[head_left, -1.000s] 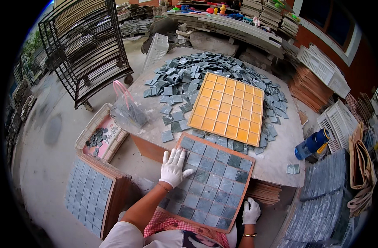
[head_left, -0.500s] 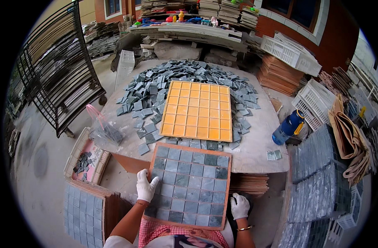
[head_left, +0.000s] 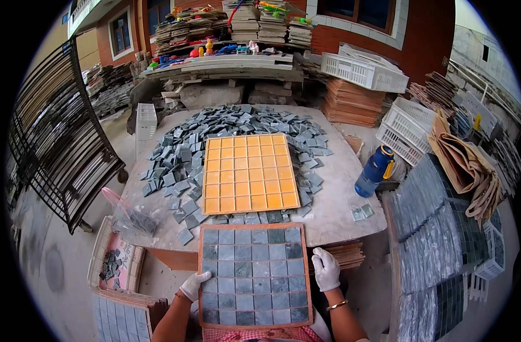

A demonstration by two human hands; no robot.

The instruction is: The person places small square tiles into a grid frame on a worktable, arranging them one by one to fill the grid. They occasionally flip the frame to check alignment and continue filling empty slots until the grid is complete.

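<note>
A brown square board [head_left: 253,273] filled with grey-blue mosaic tiles lies flat over my lap, its far edge at the table's front edge. My left hand [head_left: 193,285], in a white glove, grips the board's left edge. On the right edge, my gloved right hand [head_left: 325,269] holds the board too. An empty orange grid tray [head_left: 249,172] rests on the table [head_left: 340,211] just beyond, ringed by a heap of loose grey tiles [head_left: 180,165].
A blue bottle [head_left: 374,171] stands at the table's right side. Sheets of finished mosaic [head_left: 437,245] are stacked at my right, another tiled board [head_left: 120,319] and a box of tiles [head_left: 115,265] at my left. A metal rack [head_left: 61,148] stands far left; white crates [head_left: 408,128] sit behind.
My left hand slid off the tile surface to the board's left edge. The board has come level and square in front of me, with both hands now on its sides.
</note>
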